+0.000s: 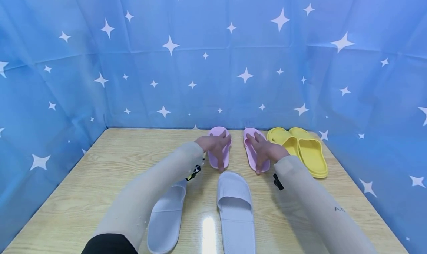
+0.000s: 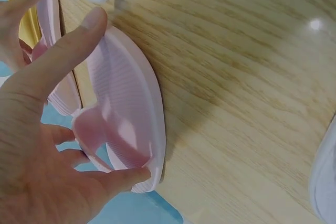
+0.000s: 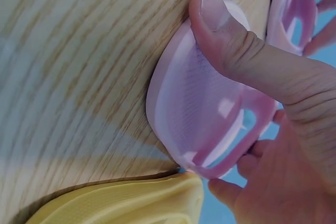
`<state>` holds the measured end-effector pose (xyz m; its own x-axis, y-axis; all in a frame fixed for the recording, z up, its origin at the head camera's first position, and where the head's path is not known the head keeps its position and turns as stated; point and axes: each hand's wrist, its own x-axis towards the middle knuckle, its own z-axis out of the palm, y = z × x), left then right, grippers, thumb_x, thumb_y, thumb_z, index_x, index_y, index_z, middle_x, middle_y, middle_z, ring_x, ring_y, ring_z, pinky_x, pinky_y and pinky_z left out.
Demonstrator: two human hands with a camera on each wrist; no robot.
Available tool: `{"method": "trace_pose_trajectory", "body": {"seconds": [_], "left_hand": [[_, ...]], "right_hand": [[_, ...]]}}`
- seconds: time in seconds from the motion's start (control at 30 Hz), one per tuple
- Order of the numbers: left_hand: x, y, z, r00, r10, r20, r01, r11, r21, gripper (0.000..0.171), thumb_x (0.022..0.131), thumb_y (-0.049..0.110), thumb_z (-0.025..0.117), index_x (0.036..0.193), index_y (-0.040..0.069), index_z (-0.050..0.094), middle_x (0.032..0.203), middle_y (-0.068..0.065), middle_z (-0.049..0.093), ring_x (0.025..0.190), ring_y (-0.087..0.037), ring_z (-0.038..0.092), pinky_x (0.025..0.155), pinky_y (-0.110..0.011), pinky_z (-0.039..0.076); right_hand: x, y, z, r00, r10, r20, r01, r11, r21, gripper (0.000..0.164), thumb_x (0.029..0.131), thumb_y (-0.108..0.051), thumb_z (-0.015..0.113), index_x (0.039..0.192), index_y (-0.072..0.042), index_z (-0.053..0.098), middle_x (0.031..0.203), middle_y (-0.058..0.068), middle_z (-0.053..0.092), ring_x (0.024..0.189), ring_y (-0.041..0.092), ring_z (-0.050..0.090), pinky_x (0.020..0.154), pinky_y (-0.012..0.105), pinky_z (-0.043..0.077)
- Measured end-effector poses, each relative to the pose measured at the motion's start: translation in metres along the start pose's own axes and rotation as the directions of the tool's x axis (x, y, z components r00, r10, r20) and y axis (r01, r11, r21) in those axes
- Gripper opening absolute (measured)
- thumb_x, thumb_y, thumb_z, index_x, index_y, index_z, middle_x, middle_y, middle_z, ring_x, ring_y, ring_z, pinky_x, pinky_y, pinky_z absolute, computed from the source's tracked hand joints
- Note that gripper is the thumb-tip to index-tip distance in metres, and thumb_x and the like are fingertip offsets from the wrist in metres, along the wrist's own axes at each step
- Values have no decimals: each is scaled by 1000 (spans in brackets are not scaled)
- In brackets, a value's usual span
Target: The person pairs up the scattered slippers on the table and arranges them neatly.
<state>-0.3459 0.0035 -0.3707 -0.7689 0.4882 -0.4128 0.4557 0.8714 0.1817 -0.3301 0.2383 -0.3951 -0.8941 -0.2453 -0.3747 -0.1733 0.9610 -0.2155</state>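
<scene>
Two pink slippers lie flat at the table's back edge, a left one (image 1: 224, 156) and a right one (image 1: 252, 154). My left hand (image 1: 217, 146) spans the left slipper, its thumb (image 2: 84, 35) by the heel end. One straight finger (image 2: 131, 176) touches the toe end, and other fingers are partly hidden behind the strap (image 2: 94, 129). Over the right slipper my right hand (image 1: 265, 150) is spread the same way. Its thumb (image 3: 220, 24) lies over the heel end, while the fingertips (image 3: 223, 188) are near the strap (image 3: 257, 129).
A pair of yellow slippers (image 1: 313, 156) lies at the back right, close to the right pink slipper. Nearer me are two pale grey slides, one (image 1: 166, 217) partly under my left forearm and one (image 1: 236, 213) in the middle. Blue star-printed cloth (image 1: 207, 80) surrounds the wooden table (image 1: 110, 165).
</scene>
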Motion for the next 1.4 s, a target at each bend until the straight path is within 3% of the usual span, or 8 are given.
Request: {"method": "trace_pose_trajectory", "body": {"seconds": [0.3,0.43,0.63,0.87,1.17,1.4], "left_hand": [[3,7,1,999,40,-16,-40,999,-1,141,66,41,97,168,28,0,175,-5,-11,158,-52,2,126,-64,20],[5,12,2,999,33,-18,-33,999,3,140,67,42,97,168,31,0,176,-2,-12,160,-46,3,126,-61,24],[6,19,2,1000,-5,-14,4,999,-36,138,67,44,96,167,36,1,176,4,-12,160,-46,-2,125,-66,20],[8,25,0,999,32,-26,-33,999,-43,134,70,39,96,168,31,4,176,-1,-10,159,-48,0,126,-67,17],[12,34,0,999,10,-34,-14,995,-103,133,69,33,97,167,33,7,176,3,-10,160,-47,-5,126,-66,17],[10,38,0,999,14,-46,-18,996,-84,134,70,34,97,167,34,6,176,3,-9,160,-47,-5,127,-64,18]], "right_hand": [[-2,1,1,1000,-6,-5,6,1000,2,152,60,-15,99,167,-22,-8,173,21,-15,160,43,-9,124,65,24],[-1,0,1,1000,6,2,-6,1000,-13,152,62,-17,99,167,-24,-11,173,19,-16,160,42,-9,124,65,25],[-3,0,0,1000,4,3,-4,1000,22,153,59,-16,100,167,-25,-9,173,18,-17,160,43,-9,123,66,27],[-8,-2,-2,1000,-7,-5,7,1000,16,151,60,-18,100,167,-23,-6,173,19,-16,160,45,-6,123,66,26],[-7,0,-1,1000,-6,-4,6,1000,25,150,60,-18,100,168,-23,-5,173,19,-16,160,45,-7,125,67,20],[-4,2,0,1000,-2,7,2,998,55,150,60,-14,99,167,-25,-6,173,15,-19,160,43,-10,124,64,27]]}}
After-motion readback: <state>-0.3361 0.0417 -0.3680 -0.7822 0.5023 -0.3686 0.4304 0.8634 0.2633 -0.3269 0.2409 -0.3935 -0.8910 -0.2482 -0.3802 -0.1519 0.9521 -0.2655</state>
